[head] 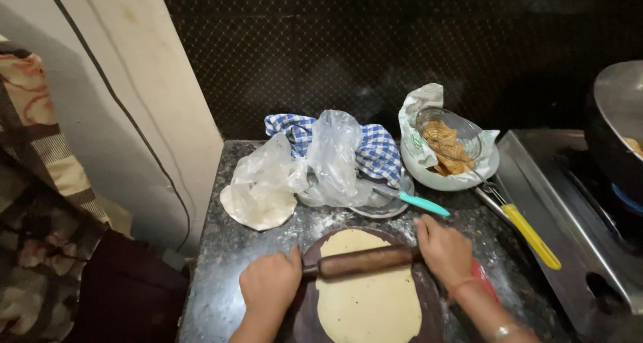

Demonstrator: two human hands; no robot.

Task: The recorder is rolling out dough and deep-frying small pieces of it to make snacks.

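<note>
My left hand (pixel 270 286) lies flat with its palm pressed on one end of the rolling pin (pixel 362 261), fingers loosely bent over it rather than clenched. My right hand (pixel 443 250) presses the other end the same way, fingers stretched forward and resting on the wood. The rolling pin lies crosswise over the upper part of the flat dough round (pixel 367 296), touching it. The dough sits on a dark round board (pixel 429 296) directly under the pin. Beyond the pin, farther from me, lies a knife with a teal handle (pixel 420 203), next to a clear plastic bag (pixel 333 157) and a blue checked cloth (pixel 372 147). To the right of the pin lies a wire skimmer with a yellow handle (pixel 530 234), its basket in a white bowl (pixel 429 172) of fried pieces.
</note>
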